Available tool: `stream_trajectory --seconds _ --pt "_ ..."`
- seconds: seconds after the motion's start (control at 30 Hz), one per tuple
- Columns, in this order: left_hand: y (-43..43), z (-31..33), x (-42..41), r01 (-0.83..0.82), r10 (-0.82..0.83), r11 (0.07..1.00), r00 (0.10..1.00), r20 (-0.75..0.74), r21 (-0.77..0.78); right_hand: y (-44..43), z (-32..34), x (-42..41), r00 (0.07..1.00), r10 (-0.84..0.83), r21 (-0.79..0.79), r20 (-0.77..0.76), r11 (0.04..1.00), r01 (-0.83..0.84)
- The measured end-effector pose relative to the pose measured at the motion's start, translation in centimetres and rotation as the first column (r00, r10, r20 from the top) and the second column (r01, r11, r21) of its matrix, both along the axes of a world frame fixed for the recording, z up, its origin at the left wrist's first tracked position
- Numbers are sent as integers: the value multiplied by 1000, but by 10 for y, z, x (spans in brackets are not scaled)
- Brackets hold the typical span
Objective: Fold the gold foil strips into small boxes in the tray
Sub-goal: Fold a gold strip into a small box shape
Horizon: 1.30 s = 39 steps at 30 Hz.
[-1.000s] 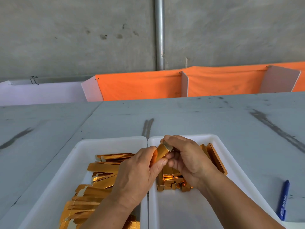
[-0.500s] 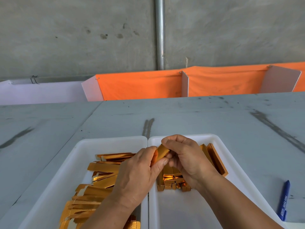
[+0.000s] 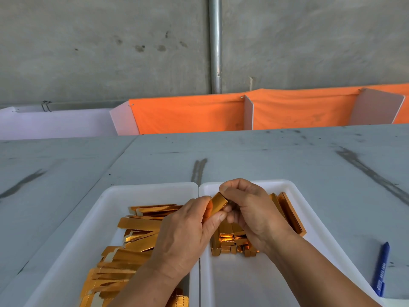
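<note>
A scuffed grey worktop [image 3: 265,156] carries two white trays pushed edge to edge. Nearest, the left tray [image 3: 106,209] holds a loose heap of flat gold foil strips [image 3: 137,224]. Off to the right a blue pen [image 3: 381,269] lies on the bare surface, well apart from the work. In the right tray [image 3: 294,191] a cluster of finished small boxes [image 3: 232,247] sits partly under the right wrist, with a few longer folded pieces [image 3: 290,213] leaning by its right side wall.

Above the seam between the trays both hands meet on one part-folded box [image 3: 218,202]. The left hand [image 3: 186,231] pinches its lower end between thumb and fingers. The right hand [image 3: 250,209] has its fingers curled over the upper end, apparently pressing an end flap closed. Beyond, orange cloth [image 3: 188,114] hangs along the worktop's far edge before a concrete wall [image 3: 88,52] with a metal pipe [image 3: 215,45].

The foil looks thin, so too hard a pinch would likely dent the walls, and a flap pressed off its crease could spring open. Held over the seam, a slipped box might drop among the unfolded strips.
</note>
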State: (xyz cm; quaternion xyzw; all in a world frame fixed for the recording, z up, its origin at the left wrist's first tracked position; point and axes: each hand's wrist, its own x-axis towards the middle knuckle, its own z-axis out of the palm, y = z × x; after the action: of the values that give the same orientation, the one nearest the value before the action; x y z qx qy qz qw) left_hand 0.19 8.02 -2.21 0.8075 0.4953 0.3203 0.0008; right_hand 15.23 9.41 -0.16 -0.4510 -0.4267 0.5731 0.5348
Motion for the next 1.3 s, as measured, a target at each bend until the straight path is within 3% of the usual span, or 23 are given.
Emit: stream_trajectory --seconds 0.13,0.57,0.87,1.3 --pt "1 0 0 -13 13 1000 999 42 -1 0 0 1 1000 9 20 -19 1000 -8" --pt "4 -2 -3 -57 57 998 998 9 23 -2 2 3 960 -57 107 273 994 29" --pt "0 3 -3 -60 69 995 992 -106 79 -1 6 8 984 -24 42 179 999 17" --pt "5 -3 -5 -89 88 995 996 20 46 -2 8 12 989 87 39 116 995 -92"
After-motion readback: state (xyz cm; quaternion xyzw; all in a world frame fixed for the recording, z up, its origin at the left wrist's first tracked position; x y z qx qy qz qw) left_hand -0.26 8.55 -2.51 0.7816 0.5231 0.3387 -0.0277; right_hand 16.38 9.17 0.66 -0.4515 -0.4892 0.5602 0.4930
